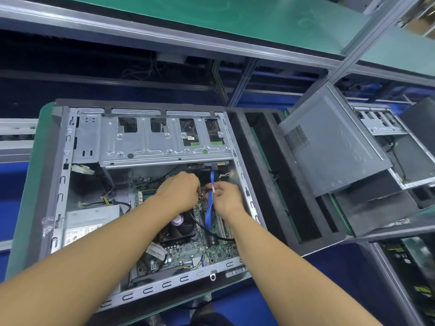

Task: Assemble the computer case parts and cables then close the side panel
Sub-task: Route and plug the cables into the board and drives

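An open grey computer case (pixel 63 175) lies on its side on a green-edged pallet. Inside are the motherboard (pixel 211 251), a black CPU fan (pixel 179 228), a silver power supply (pixel 89 222) and a metal drive cage (pixel 164 140). A blue flat cable (pixel 209 208) hangs from the drive cage down over the board. My right hand (pixel 226 196) pinches this blue cable near a white tag. My left hand (pixel 181 192) is curled beside it over the board, fingertips near the cable; what it holds is hidden. The grey side panel (pixel 329 142) leans tilted at the right.
Black foam trays (pixel 270 180) sit between the case and the side panel. Another open case (pixel 381 123) lies at the far right. A green conveyor with aluminium rails (pixel 164 36) runs behind. The floor below is blue.
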Demonstrator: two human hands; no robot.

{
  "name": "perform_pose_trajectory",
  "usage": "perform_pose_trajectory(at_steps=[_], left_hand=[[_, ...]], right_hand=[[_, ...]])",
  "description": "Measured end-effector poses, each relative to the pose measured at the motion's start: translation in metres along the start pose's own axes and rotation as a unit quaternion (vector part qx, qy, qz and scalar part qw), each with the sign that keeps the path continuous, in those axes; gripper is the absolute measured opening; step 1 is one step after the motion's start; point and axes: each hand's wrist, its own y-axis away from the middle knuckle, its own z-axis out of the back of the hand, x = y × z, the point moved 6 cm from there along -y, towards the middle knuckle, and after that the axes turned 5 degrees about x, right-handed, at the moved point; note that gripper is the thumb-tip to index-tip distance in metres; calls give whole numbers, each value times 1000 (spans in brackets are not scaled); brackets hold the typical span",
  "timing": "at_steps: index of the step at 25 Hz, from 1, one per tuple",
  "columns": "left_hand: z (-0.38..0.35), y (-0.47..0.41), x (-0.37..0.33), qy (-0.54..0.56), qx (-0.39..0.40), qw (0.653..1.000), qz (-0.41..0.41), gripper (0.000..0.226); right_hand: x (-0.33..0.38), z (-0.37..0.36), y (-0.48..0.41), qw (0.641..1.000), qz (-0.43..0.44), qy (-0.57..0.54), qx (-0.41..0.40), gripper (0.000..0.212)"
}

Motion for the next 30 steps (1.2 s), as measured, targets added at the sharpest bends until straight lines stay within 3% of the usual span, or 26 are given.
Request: perform_pose_trajectory(at_steps=[6, 13, 17, 20, 22, 30], left_hand=[[0, 0, 15, 65, -2, 998, 4, 27], [-3, -3, 17, 70, -10, 997, 14, 22], [-5, -4, 18, 72, -4, 997, 14, 20], [-6, -6, 19, 73, -1, 997, 15, 20], [-7, -7, 19, 73, 0, 997, 16, 19], [-9, -9, 20, 64, -2, 998, 16, 18]], right_hand=[[11, 2, -4, 965, 143, 215, -45, 22], [11, 5, -13, 943, 175, 275, -60, 19], [7, 2, -20, 956, 153, 245, -52, 23], [0, 0, -20, 994, 57, 74, -50, 35], [-4, -2, -20, 999, 24, 4, -38, 29], [-5, -2, -22, 999, 31, 22, -26, 25]])
